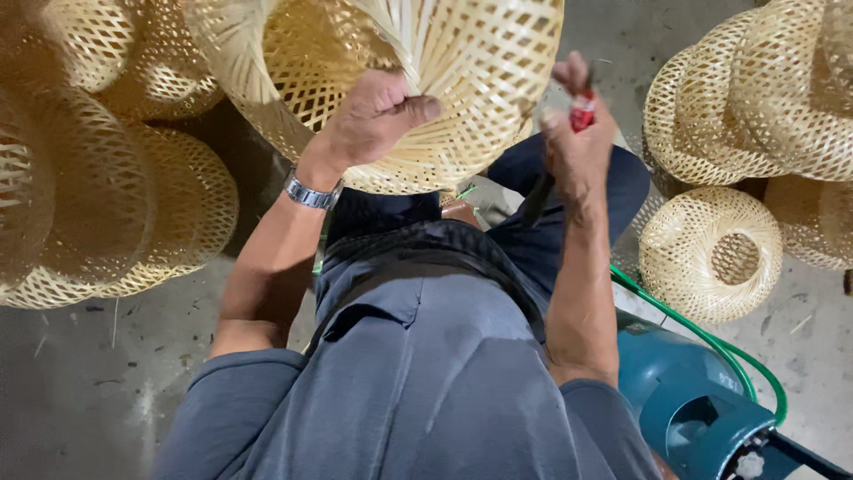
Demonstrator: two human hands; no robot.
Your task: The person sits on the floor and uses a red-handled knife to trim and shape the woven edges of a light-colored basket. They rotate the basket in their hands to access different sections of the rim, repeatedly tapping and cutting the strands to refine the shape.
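Indoors | concrete floor (80, 382) | woven baskets (115, 204) stacked | left hand (373, 116) grips basket (462, 80)

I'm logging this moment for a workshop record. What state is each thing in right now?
Woven basket: held up, gripped at its rim.
Left hand: closed on the basket's rim.
Right hand: closed on a small red tool, beside the basket.
Wristwatch: worn on the left wrist.
Basket on the floor: on its side, opening facing the camera.
Gas cylinder: on the floor, green hose lying across it.
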